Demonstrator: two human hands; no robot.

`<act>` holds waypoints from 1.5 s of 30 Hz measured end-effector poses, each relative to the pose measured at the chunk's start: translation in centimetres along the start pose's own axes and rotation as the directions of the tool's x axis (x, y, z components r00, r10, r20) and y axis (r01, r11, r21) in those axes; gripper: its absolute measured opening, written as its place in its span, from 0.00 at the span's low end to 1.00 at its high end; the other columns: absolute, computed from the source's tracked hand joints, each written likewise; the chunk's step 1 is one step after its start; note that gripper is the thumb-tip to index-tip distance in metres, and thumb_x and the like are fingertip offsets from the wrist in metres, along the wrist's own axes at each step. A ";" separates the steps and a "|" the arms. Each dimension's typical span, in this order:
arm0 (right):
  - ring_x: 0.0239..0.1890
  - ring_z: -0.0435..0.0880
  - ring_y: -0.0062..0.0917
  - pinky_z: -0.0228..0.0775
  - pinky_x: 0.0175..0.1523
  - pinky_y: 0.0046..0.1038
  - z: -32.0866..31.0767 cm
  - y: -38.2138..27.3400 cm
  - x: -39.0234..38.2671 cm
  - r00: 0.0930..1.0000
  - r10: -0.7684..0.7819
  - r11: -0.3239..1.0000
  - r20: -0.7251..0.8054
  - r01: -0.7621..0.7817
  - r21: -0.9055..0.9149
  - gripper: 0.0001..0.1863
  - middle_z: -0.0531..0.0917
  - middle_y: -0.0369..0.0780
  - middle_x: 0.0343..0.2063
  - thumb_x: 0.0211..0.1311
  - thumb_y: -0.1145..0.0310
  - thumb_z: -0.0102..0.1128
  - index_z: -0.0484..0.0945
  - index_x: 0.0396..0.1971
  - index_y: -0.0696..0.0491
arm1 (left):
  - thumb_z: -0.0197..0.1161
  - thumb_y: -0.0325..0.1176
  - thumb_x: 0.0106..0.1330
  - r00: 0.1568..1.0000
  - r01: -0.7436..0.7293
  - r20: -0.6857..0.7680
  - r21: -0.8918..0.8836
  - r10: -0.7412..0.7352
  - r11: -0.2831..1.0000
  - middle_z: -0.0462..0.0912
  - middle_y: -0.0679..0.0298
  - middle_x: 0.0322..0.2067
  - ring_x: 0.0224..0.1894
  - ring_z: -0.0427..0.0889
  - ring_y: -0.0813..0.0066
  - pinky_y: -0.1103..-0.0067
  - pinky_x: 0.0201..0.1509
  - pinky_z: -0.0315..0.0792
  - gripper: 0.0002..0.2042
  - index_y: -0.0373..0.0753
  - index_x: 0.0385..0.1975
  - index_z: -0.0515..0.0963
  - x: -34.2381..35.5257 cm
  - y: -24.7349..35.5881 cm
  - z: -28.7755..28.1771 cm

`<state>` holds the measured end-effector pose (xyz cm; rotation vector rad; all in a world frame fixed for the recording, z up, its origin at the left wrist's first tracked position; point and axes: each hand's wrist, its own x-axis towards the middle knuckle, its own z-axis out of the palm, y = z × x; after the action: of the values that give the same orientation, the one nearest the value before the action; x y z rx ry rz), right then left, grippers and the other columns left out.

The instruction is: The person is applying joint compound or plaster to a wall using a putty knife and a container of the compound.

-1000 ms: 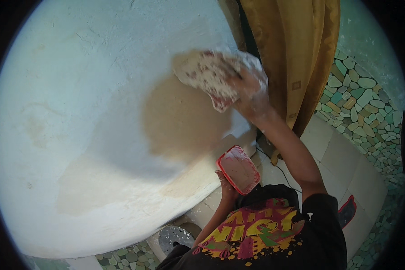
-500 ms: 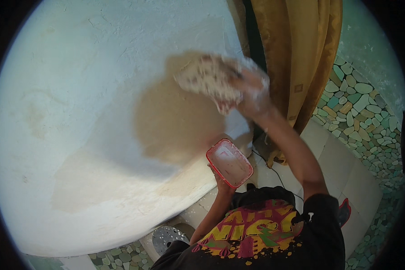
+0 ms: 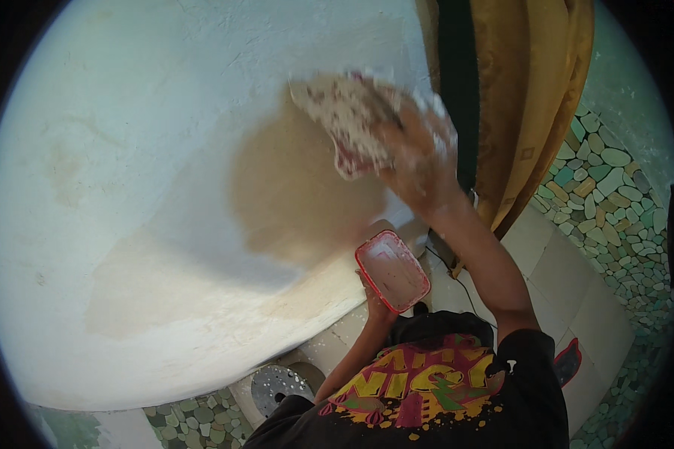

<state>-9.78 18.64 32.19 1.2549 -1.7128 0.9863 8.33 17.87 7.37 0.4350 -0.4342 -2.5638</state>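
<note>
My right hand (image 3: 419, 153) is raised at the wall, its fingers closed on a flat, reddish piece smeared with white (image 3: 344, 112); motion blur and the white coating hide its exact kind. The piece is at the white wall (image 3: 127, 135), but whether it touches the surface I cannot tell. White smears cover the back of that hand. Lower down, my left hand (image 3: 377, 301) grips a red-rimmed plastic tub (image 3: 394, 273) from below and the side. The tub is tilted toward me, with whitish residue on its inner walls and a pinkish-grey bottom.
A brown-gold curtain (image 3: 505, 97) hangs just right of my right hand, by a dark green strip (image 3: 457, 82). A cable (image 3: 466, 292) runs over pale floor tiles (image 3: 558, 277). A white-spattered grey round object (image 3: 275, 385) stands low left. Pebble-patterned flooring (image 3: 606, 202) lies right.
My right hand and the smeared piece have shifted slightly up along the wall. The tub and left hand appear a little further right as the whole view has moved.
</note>
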 end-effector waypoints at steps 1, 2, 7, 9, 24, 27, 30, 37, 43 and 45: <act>0.55 0.75 0.40 0.68 0.55 0.45 0.0 -0.5 -1.0 0.999 -0.027 0.999 0.044 0.025 0.037 0.29 0.73 0.43 0.57 0.35 0.66 0.75 0.79 0.45 0.48 | 0.41 0.68 0.66 1.000 -0.010 0.021 -0.013 0.010 1.000 0.66 0.64 0.62 0.63 0.67 0.61 0.59 0.66 0.63 0.36 0.49 0.67 0.58 0.1 0.1 -0.2; 0.54 0.77 0.40 0.71 0.52 0.40 -0.1 -0.8 -2.1 0.994 -0.051 0.996 0.092 0.044 0.071 0.27 0.77 0.44 0.53 0.34 0.68 0.75 0.81 0.43 0.51 | 0.41 0.67 0.66 0.999 -0.013 0.039 -0.028 0.014 1.000 0.67 0.64 0.62 0.62 0.67 0.61 0.58 0.66 0.63 0.36 0.49 0.66 0.59 -0.3 -0.1 -0.2; 0.50 0.81 0.37 0.74 0.51 0.36 -2.0 -1.0 -2.2 0.972 -0.088 0.987 0.218 0.056 0.151 0.23 0.79 0.44 0.50 0.40 0.70 0.71 0.82 0.43 0.51 | 0.42 0.66 0.67 0.997 0.054 0.055 -0.003 -0.053 0.999 0.68 0.64 0.61 0.61 0.69 0.61 0.58 0.65 0.64 0.34 0.49 0.65 0.61 -0.3 0.7 -0.1; 0.45 0.83 0.35 0.76 0.45 0.30 -2.8 0.2 -0.4 0.981 0.115 0.968 0.156 -0.146 0.205 0.20 0.82 0.47 0.44 0.42 0.74 0.66 0.83 0.41 0.52 | 0.42 0.66 0.67 0.990 0.094 0.104 -0.005 -0.093 0.996 0.68 0.64 0.61 0.61 0.69 0.61 0.58 0.65 0.64 0.34 0.49 0.65 0.61 -0.3 1.2 -0.1; 0.50 0.81 0.36 0.72 0.54 0.31 -0.2 -3.3 -5.7 0.950 0.216 0.762 0.228 -0.309 0.569 0.21 0.82 0.44 0.47 0.42 0.73 0.65 0.81 0.43 0.56 | 0.44 0.59 0.70 0.906 -0.158 0.422 0.260 0.035 0.953 0.67 0.62 0.61 0.63 0.67 0.60 0.60 0.66 0.63 0.31 0.47 0.66 0.58 -1.7 3.0 1.2; 0.37 0.84 0.37 0.77 0.44 0.31 -2.3 0.7 -2.3 0.933 0.339 0.910 -0.123 -0.291 0.296 0.16 0.84 0.47 0.36 0.44 0.77 0.60 0.82 0.38 0.58 | 0.45 0.57 0.71 0.957 0.203 0.215 -0.014 -0.196 0.979 0.68 0.61 0.60 0.62 0.68 0.61 0.61 0.66 0.64 0.30 0.45 0.65 0.59 -1.4 4.2 -0.1; 0.31 0.83 0.42 0.77 0.38 0.33 -2.1 9.3 -0.2 0.842 0.379 0.923 -0.384 -0.374 0.090 0.14 0.83 0.49 0.32 0.44 0.76 0.58 0.81 0.35 0.59 | 0.46 0.56 0.71 0.967 0.184 0.173 0.045 -0.189 0.982 0.70 0.61 0.58 0.61 0.70 0.62 0.63 0.64 0.66 0.28 0.45 0.64 0.61 -1.6 3.6 0.8; 0.30 0.82 0.41 0.75 0.37 0.33 -0.3 5.3 -0.7 0.863 0.318 0.943 -0.392 -0.329 0.040 0.18 0.81 0.48 0.31 0.43 0.76 0.54 0.80 0.39 0.59 | 0.47 0.58 0.70 0.970 0.243 -0.012 0.182 -0.245 0.953 0.73 0.64 0.54 0.56 0.74 0.66 0.65 0.59 0.71 0.27 0.46 0.60 0.65 -2.0 4.8 0.7; 0.31 0.83 0.38 0.75 0.37 0.30 -2.9 7.9 0.5 0.726 0.523 0.843 -0.446 -0.516 0.150 0.20 0.82 0.48 0.32 0.41 0.78 0.54 0.82 0.39 0.56 | 0.48 0.59 0.68 0.952 0.305 -0.038 0.212 -0.304 0.929 0.75 0.64 0.51 0.52 0.76 0.66 0.65 0.56 0.73 0.27 0.46 0.58 0.66 -2.3 5.2 1.7; 0.31 0.83 0.37 0.75 0.36 0.30 -1.2 5.7 0.1 0.809 0.479 0.864 -0.341 -0.503 0.020 0.20 0.82 0.48 0.32 0.41 0.78 0.54 0.82 0.39 0.56 | 0.47 0.60 0.68 0.947 0.322 -0.069 0.212 -0.314 0.923 0.75 0.64 0.51 0.52 0.76 0.66 0.65 0.56 0.73 0.27 0.46 0.58 0.67 -2.3 5.4 1.7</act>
<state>-15.16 20.89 31.97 0.5441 -1.8086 1.3377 11.86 14.94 11.44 0.6776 -0.6908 -2.8257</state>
